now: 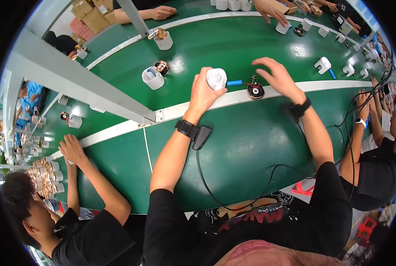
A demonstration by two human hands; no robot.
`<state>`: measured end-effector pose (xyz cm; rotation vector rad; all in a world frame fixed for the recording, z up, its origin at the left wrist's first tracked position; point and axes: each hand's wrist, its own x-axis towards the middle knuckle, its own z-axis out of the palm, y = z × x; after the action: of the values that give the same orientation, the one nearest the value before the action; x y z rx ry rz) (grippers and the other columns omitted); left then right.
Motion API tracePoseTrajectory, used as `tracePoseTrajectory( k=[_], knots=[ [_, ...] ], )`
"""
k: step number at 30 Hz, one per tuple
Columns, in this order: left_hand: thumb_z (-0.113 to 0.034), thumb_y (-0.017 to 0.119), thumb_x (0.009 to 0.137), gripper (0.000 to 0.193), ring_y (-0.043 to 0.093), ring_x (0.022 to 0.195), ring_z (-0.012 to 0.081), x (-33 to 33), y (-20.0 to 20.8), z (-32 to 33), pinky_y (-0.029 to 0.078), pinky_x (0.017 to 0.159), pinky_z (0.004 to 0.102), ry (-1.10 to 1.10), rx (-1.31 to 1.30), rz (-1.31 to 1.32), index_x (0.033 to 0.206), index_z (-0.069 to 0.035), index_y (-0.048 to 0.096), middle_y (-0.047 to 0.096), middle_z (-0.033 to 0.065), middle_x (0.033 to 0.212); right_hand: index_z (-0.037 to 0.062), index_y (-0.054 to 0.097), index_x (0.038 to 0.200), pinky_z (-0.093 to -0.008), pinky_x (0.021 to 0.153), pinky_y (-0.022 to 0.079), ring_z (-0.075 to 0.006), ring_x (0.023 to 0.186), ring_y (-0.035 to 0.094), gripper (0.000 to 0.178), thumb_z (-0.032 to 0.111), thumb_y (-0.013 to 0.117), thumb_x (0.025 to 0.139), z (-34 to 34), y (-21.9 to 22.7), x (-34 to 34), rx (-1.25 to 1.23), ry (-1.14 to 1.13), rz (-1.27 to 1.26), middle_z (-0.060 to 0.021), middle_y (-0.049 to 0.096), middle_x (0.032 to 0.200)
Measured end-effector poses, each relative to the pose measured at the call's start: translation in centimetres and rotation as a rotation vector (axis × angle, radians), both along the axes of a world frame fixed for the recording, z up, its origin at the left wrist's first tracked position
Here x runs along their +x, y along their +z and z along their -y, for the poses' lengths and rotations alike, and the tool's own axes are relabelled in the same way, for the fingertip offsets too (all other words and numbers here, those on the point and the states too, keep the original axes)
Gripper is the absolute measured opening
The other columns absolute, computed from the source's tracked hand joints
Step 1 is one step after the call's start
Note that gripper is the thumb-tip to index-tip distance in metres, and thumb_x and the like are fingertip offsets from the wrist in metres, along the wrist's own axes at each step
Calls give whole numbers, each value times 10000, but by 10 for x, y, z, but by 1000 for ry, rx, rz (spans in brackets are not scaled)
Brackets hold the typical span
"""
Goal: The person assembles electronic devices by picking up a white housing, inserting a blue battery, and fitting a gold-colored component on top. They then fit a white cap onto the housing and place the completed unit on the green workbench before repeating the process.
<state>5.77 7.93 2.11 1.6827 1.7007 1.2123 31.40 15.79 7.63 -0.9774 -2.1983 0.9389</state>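
My left hand (201,94) is wrapped round a white plastic housing (216,80), whose open hollow top faces up. Just right of it lies a blue cylindrical battery (234,83), with thin wires toward a small round black part (256,91) on the pale rail. That part has a light-coloured centre and looks like a motor assembly. My right hand (278,80) hovers to the right of the black part, fingers apart, holding nothing. Each of my wrists wears a black strap, and a small black box sits on the left one.
A pale metal rail (291,89) divides the green bench (233,137) from the green belt. A grey post (91,80) rises at left. White housings with copper-coloured parts (153,79) stand beyond. Black cables (200,170) loop below my arms. Co-workers (96,195) work on both sides and opposite.
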Motion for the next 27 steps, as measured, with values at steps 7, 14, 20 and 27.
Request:
tracePoseTrajectory(
  k=[7, 14, 20, 27],
  knots=[
    [-129, 883, 622, 701, 598, 1037, 345, -4, -3, 2, 501, 890, 424, 180, 158, -120, 1203, -43, 499, 616, 183, 1086, 53, 620, 1051, -461, 904, 477, -334, 1058, 613, 248, 161, 674, 834, 13, -9, -66, 383, 99, 685, -119, 665, 1134],
    [-110, 871, 643, 716, 604, 1040, 345, 3, 6, 2, 501, 881, 417, 188, 140, -23, 1188, -33, 412, 604, 192, 1053, 52, 569, 933, -296, 675, 483, -165, 728, 649, 192, 101, 729, 838, 7, 9, -49, -33, -144, 115, -71, 668, 800],
    [-75, 846, 665, 658, 615, 990, 360, 3, 13, 6, 520, 830, 423, 109, 74, 28, 1130, -47, 381, 558, 186, 1086, 12, 576, 936, -217, 632, 453, -68, 693, 587, 136, 16, 697, 875, 15, 16, -32, -215, -62, -324, -15, 654, 789],
    [-76, 838, 687, 641, 617, 1004, 343, 22, 8, 13, 521, 826, 415, 45, 214, 67, 1135, -50, 380, 576, 169, 1078, -13, 659, 1021, -200, 612, 444, -45, 691, 562, 128, 3, 671, 895, 34, 14, -40, -170, -92, -310, 7, 617, 778]
  ],
)
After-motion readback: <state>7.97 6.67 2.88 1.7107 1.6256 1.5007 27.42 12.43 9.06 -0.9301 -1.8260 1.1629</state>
